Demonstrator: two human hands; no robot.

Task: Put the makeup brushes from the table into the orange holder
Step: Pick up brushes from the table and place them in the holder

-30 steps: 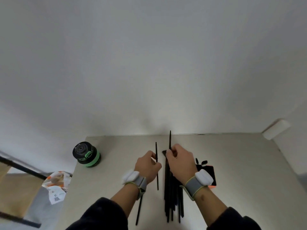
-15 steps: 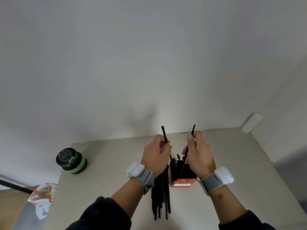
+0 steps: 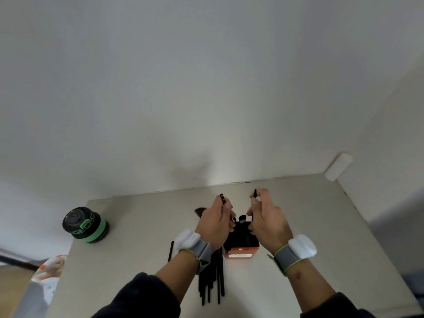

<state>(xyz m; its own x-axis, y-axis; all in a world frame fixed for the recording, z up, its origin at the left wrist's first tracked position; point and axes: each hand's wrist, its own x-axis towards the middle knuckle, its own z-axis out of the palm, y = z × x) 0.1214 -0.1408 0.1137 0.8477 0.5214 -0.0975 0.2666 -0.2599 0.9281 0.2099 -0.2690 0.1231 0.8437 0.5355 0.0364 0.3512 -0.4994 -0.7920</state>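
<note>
Your left hand (image 3: 215, 223) pinches a thin black brush (image 3: 222, 199) between thumb and fingers; your right hand (image 3: 267, 220) pinches a second brush (image 3: 255, 193) the same way. Both handles point up and slightly away from you, with their lower ends dipping into the holder (image 3: 241, 250). Half a second ago the brushes stood higher and more tilted; they now sit lower, so both are probably about to be let go inside.

Your fingers curl inward, thumbs facing each other across the holder's open top. Your wrists, each wearing a grey band with a white block, angle in from left and right, and dark sleeves cover your forearms.

The orange holder stands on the table (image 3: 321, 226) between your hands, already holding dark brushes. A pile of brushes (image 3: 212, 286) lies just left of it under your left wrist, so more remain. A black and green jar (image 3: 85, 224) sits far left.
</note>
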